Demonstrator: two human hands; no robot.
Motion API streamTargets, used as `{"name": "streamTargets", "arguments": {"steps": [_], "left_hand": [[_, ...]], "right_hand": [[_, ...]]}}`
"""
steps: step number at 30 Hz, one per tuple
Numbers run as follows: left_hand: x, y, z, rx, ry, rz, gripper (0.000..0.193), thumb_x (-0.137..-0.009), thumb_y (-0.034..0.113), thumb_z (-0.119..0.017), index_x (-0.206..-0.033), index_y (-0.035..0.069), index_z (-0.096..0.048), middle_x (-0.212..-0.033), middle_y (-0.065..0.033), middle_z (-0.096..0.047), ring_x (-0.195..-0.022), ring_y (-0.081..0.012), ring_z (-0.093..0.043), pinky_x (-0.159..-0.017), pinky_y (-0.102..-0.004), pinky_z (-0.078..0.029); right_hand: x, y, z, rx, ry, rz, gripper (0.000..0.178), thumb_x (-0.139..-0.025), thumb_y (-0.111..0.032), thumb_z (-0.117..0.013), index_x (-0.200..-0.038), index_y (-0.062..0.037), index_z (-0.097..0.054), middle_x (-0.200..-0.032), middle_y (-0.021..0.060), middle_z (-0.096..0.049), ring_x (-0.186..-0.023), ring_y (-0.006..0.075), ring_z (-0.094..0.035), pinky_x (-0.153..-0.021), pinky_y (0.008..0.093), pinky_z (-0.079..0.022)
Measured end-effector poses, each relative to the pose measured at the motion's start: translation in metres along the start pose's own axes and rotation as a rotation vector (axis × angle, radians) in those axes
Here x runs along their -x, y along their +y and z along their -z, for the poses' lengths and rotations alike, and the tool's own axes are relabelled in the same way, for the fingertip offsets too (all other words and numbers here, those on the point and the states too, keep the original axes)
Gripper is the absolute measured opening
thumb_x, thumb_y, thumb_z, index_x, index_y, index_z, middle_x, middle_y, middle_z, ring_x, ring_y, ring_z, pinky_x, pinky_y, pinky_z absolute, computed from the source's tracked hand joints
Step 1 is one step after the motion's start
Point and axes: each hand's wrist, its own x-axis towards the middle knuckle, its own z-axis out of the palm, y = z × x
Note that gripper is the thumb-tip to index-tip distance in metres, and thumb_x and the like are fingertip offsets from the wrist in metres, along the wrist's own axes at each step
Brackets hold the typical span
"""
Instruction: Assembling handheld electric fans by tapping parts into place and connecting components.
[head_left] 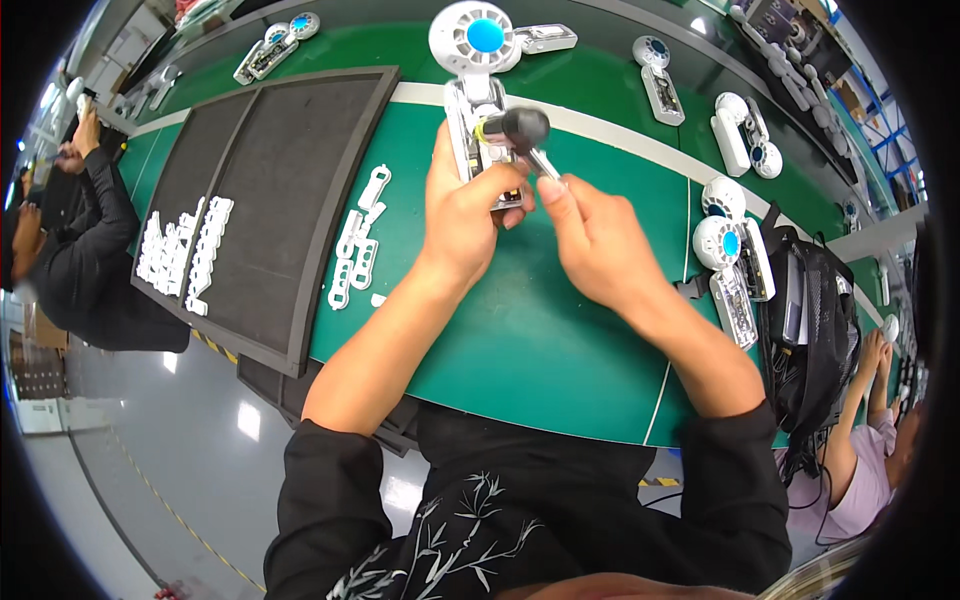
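My left hand point(457, 222) is closed around the opened handle of a white handheld fan point(462, 120), whose round head with a blue centre points away from me. Inner parts show in the handle. My right hand point(600, 240) grips the thin metal shaft of a small mallet point(525, 128). Its rounded black head lies over the fan's handle, beside my left thumb; whether it touches is unclear. Part of the handle is hidden by the mallet and my left fingers. To the left of my forearm, several white plastic parts point(357, 245) rest on the green table point(510, 340).
A black divided tray point(290, 150) with rows of white parts stands at left. More white fans point(720, 240) lie at right and on the green conveyor point(600, 70) beyond. A black mesh bag point(815, 330) sits at the right edge. Co-workers point(75, 240) are at both sides.
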Motion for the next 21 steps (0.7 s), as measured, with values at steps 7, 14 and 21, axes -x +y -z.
{"name": "streamTargets", "arguments": {"steps": [7, 14, 21], "left_hand": [[0.001, 0.009, -0.006, 0.050, -0.025, -0.018, 0.042, -0.075, 0.000, -0.057, -0.113, 0.004, -0.039, -0.083, -0.0096, -0.055, -0.057, -0.0183, -0.057, -0.044, -0.0281, -0.040], [0.000, 0.015, 0.002, 0.082, 0.055, 0.056, 0.043, -0.076, 0.001, -0.058, -0.114, 0.004, -0.039, -0.084, -0.0095, -0.056, -0.059, -0.0189, -0.057, -0.046, -0.0283, -0.042], [0.003, 0.014, -0.007, 0.024, -0.004, 0.060, 0.044, -0.076, 0.000, -0.057, -0.116, 0.003, -0.040, -0.084, -0.0098, -0.056, -0.061, -0.0185, -0.057, -0.048, -0.0289, -0.043]], "right_hand": [[0.009, -0.011, 0.004, -0.106, 0.155, 0.216, 0.052, -0.102, -0.049, -0.037, -0.078, -0.0042, -0.046, -0.056, -0.0022, -0.037, -0.050, 0.0074, -0.032, -0.045, 0.0255, -0.028], [0.016, -0.026, 0.027, -0.278, 0.229, 0.174, 0.049, -0.101, -0.040, -0.043, -0.081, 0.0030, -0.057, -0.059, 0.0137, -0.054, -0.046, 0.0227, -0.049, -0.046, 0.0348, -0.039], [0.023, -0.018, 0.035, -0.218, 0.114, 0.267, 0.050, -0.102, -0.039, -0.041, -0.081, 0.0041, -0.055, -0.057, 0.0147, -0.052, -0.047, 0.0236, -0.049, -0.046, 0.0348, -0.041]]}}
